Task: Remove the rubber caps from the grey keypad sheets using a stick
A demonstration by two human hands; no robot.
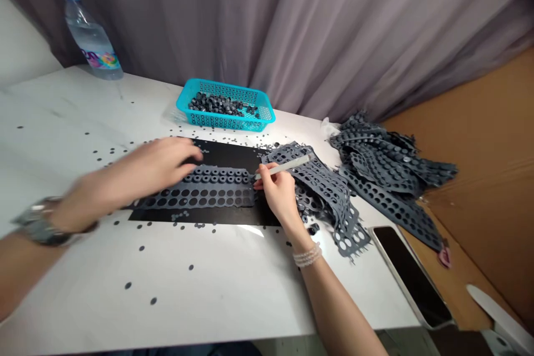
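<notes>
A dark grey perforated rubber sheet [217, 194] lies on a black mat [233, 154]. Its back rows carry raised rings, while the front rows are open holes. My right hand [278, 188] is closed around a slim whitish pen-like tool [292, 163] at the sheet's right end; its tip is hidden by the fingers. Over the sheet's left back part reaches my left hand [171, 158], blurred, its thumb and fingers apart, and I see nothing between them. Whether it touches the sheet I cannot tell.
Behind the mat stands a turquoise basket [227, 122] of small dark rings. Punched sheets [317, 183] lie to the right, with another heap [379, 161] beyond. A phone [411, 275] rests front right, a water bottle [94, 44] back left. Small dark discs [142, 248] are scattered about.
</notes>
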